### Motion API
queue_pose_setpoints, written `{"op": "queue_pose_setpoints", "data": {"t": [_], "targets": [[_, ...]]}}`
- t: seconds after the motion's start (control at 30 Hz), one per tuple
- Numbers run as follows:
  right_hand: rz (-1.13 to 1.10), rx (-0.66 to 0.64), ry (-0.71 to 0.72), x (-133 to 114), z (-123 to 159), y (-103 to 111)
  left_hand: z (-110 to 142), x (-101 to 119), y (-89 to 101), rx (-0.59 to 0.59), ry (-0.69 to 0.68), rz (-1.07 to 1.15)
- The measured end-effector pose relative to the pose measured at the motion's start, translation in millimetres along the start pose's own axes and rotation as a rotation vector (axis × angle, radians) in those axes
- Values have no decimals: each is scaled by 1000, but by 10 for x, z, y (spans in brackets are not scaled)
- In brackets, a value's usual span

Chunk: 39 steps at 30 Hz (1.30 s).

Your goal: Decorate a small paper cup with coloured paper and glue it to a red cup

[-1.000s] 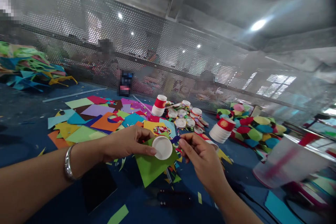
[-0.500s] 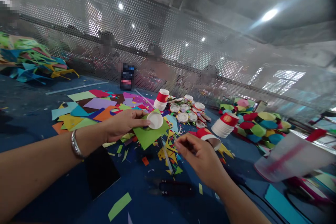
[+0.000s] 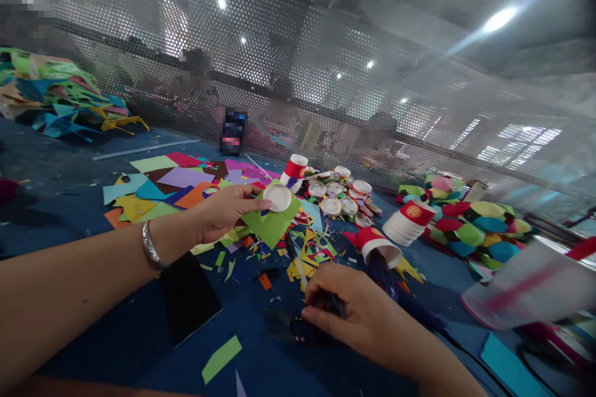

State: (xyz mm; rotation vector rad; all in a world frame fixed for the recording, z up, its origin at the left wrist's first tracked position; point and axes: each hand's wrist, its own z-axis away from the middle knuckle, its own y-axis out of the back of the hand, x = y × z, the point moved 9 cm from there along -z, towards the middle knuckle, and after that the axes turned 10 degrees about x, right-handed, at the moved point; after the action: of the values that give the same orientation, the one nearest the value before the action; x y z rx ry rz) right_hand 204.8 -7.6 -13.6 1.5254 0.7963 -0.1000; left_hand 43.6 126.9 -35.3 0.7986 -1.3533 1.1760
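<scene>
Right hand (image 3: 347,307) is coming down from beside white round piece (image 3: 278,197) to dark snips (image 3: 298,331) on surface (image 3: 139,338); so left hand (image 3: 223,212) alone is supporting piece now. Left hand is pinching piece together with green paper (image 3: 274,229), thumb at near edge, forearm stretching forward. Right fingers are curling above snips; whether they are gripping, cannot tell. Small scraps (image 3: 313,260) are lying between hands, coloured sheets (image 3: 181,177) beyond left hand. Cup stack (image 3: 296,167) is standing behind piece.

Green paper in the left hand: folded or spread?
Spread: the green paper shows a flat face behind the white disc in the left hand, no fold visible.
</scene>
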Motion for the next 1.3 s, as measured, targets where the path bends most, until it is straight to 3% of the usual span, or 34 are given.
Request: {"op": "queue_pose_setpoints", "data": {"t": [0.4,0.73,0.93,1.13,1.3], "targets": [[67,-114,-28,-39,79,-76,21,74,-18,22,-84,-33],[197,3,89,-142,71,-54,74,103,-85,-27,-87,-49],[45,222,-24,72,9,207,84,74,-120,-86,-69,-57],[-409,383,-249,424,7,415,149,79,-193,-141,-7,5],[-496,633,-307,498,-40,665,169,44,-253,-171,62,115]]}}
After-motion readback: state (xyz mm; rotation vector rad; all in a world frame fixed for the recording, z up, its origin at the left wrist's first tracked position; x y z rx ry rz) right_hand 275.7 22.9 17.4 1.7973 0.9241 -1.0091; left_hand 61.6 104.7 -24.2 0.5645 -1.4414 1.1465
